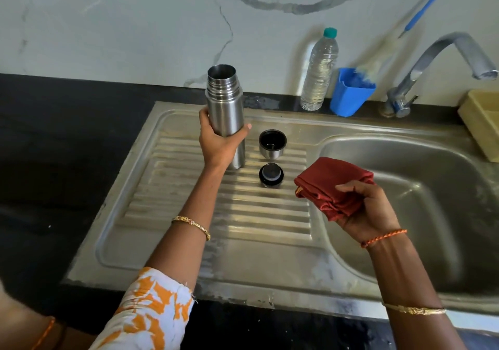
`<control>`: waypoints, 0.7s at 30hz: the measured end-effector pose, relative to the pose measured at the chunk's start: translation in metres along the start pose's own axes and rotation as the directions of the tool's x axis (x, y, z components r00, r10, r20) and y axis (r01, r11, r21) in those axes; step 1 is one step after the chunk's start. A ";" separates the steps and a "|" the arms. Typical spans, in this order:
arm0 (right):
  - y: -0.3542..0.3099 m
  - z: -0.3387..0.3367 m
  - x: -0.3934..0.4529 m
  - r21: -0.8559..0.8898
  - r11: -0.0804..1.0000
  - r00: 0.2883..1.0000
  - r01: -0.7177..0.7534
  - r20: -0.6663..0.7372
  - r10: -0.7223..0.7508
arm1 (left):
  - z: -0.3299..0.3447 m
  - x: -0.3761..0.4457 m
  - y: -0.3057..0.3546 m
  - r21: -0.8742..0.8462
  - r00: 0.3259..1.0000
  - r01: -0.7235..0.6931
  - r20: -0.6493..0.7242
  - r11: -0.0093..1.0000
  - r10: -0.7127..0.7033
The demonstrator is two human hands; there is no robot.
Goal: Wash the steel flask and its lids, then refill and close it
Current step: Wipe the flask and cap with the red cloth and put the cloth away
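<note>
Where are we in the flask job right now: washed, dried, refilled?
Apparently done: the flask is open, and its steel cup lid and black stopper lie apart on the drainboard. Whether they are washed, I cannot tell. In hand: the left hand grips the flask upright, and the right hand holds a folded red cloth, probably for wiping. Left: refilling, perhaps from the water bottle, then closing.

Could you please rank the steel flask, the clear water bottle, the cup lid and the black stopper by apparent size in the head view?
1. Steel flask
2. Water bottle, though it stands farther back
3. Cup lid
4. Black stopper
</note>
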State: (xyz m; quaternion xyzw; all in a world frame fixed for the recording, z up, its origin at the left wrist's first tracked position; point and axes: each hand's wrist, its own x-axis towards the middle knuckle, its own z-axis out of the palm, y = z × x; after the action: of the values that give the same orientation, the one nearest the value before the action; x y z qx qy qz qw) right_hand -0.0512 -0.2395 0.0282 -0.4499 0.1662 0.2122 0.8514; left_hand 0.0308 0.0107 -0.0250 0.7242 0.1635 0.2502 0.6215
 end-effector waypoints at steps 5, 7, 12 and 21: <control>0.008 -0.001 0.008 -0.012 1.000 0.999 -0.025 -0.025 0.025 | -0.001 0.000 -0.007 0.006 0.999 0.005 0.044 1.000 -0.005; 0.012 0.001 0.009 0.003 0.999 0.999 -0.040 -0.010 0.040 | -0.003 0.001 -0.007 0.034 0.998 0.015 0.058 0.999 -0.017; 0.013 0.005 0.006 0.025 0.997 0.998 -0.067 -0.002 0.067 | -0.003 -0.010 0.000 0.186 0.999 0.043 -0.011 0.982 -0.041; 0.005 -0.011 -0.005 0.100 0.995 0.993 0.011 -0.122 0.001 | 0.062 -0.090 0.021 0.497 0.881 -0.471 0.216 0.729 0.421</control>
State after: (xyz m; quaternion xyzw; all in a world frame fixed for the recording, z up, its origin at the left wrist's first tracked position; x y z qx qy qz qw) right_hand -0.0593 -0.2467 0.0213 -0.4191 0.2271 0.1736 0.8618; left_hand -0.0097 -0.0930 -0.0253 0.8962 0.0203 0.3040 0.3225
